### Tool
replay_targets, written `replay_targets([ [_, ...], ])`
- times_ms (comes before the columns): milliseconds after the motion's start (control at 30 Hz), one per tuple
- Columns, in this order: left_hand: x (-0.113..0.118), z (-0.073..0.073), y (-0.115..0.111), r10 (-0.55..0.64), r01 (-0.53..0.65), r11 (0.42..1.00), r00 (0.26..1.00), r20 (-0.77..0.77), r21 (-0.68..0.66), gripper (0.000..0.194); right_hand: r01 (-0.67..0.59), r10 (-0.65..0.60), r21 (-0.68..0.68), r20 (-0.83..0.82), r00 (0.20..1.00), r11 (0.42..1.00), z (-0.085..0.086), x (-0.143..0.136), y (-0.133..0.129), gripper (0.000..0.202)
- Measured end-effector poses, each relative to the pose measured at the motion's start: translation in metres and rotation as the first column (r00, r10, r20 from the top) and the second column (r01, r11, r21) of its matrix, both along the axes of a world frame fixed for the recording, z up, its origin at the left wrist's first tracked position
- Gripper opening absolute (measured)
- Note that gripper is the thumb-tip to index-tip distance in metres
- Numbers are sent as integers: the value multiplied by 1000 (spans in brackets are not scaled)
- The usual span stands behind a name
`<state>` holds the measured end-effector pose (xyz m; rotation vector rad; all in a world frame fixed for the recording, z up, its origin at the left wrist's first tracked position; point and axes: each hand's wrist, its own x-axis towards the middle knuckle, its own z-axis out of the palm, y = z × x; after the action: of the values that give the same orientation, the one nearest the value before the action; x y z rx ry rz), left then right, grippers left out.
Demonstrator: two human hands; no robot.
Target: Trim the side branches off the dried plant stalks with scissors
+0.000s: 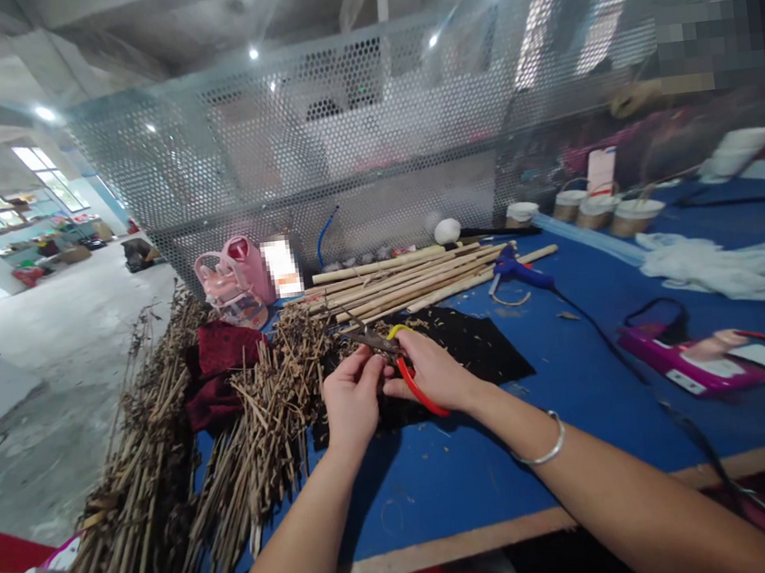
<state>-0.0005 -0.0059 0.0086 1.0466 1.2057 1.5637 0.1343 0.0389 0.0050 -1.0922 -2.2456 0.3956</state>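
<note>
My right hand (pixel 436 372) holds scissors (pixel 414 376) with red and yellow handles, their blades pointing up and left over my left hand. Closed near the blades, my left hand (pixel 354 397) has its thumb and fingers pinched together; what lies between them is too small to name. Under and behind both hands is a black cloth (pixel 484 341) strewn with plant bits. Dried stalks (pixel 261 436) lie in a pile just left of my left hand.
A larger bundle of dried stalks (pixel 134 467) leans at the left. Behind are light sticks (pixel 416 281), a blue glue gun (pixel 521 270) and a pink bag (pixel 250 268). On the right are a purple power strip (pixel 691 363), white plastic (pixel 715 265) and small pots (pixel 635 216).
</note>
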Motion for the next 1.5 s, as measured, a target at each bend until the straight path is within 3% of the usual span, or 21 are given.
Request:
replay_targets([
  [400,1,-3,0,33,-32,999,997,66,-14,36,66,-68,-146,-9,998,987,-9,1,3,32],
  [600,1,-5,0,23,-22,1000,997,78,-12,36,36,-40,-200,-15,999,979,-8,1,6,33],
  [767,0,-6,2,9,-10,1000,997,77,12,35,49,-44,-167,33,998,985,-5,3,6,32],
  [1100,1,-5,-1,-14,22,998,992,-125,61,23,12,-22,95,100,995,995,-3,2,6,42],
  [1333,-5,-6,2,9,8,997,971,-238,70,26,96,-91,-58,82,992,994,-8,1,3,33],
  [1500,-4,-8,4,18,-12,999,992,-124,45,28,109,-104,-89,61,993,990,-12,1,5,33],
])
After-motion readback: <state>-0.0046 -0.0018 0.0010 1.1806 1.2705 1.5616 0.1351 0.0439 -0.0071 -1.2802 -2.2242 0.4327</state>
